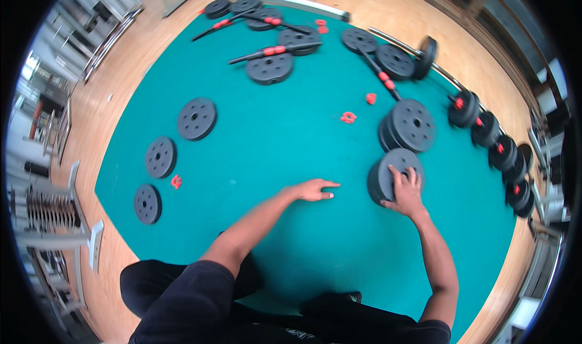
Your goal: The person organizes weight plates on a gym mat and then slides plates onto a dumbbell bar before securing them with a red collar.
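My right hand [408, 193] grips the top of a stack of round dark grey weight plates [384, 169] at the right of the mat. Its fingers are bent over the upper plate near the centre hole, and the thumb lies by the near rim. Just beyond it, almost touching, stands a second stack of larger plates [418, 136]. To the left, my left hand [313, 190] hovers over the green mat with fingers stretched out and holds nothing. Red collar nuts [348, 118] lie on the mat beyond my hands.
Three plates [197, 118] lie spaced along the left, near another red nut [176, 181]. At the far side are more plates [269, 68] and dark bars with red middles [274, 51]. Loaded dumbbells [502, 153] line the right edge, beside a long barbell [426, 57]. Gym machines [51, 213] stand at left.
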A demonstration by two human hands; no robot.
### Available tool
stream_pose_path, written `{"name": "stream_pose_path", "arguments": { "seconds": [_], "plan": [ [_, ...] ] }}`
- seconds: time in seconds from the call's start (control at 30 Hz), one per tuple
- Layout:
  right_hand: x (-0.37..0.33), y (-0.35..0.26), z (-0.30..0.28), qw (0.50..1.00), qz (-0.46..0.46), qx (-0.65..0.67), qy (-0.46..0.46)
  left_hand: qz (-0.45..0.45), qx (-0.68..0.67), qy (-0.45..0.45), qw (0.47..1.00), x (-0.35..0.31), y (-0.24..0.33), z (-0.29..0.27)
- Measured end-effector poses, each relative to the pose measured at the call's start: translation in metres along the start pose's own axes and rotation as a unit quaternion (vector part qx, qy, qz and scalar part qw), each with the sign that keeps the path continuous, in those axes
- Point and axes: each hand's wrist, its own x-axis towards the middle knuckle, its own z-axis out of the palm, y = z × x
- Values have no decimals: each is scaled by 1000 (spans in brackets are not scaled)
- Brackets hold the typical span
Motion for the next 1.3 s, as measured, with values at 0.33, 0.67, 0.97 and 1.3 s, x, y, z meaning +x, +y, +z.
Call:
{"name": "stream_pose_path", "arguments": {
  "seconds": [0.33, 0.67, 0.97, 1.3],
  "plan": [
    [49, -47, -23, 953, 147, -144, -223, -282, 302, -202, 888, -137, -22, -246],
    [243, -222, -79, 919, -102, -134, -355, -239, 112, 140, 954, -267, -135, -244],
    [330, -400, -52, 862, -373, -192, -285, -392, 261, 477, 741, -375, -191, -111],
    [360, -521, 44, 844, -524, -113, -16, -405, 86, 680, 605, -412, -201, -44]
  ]
}}
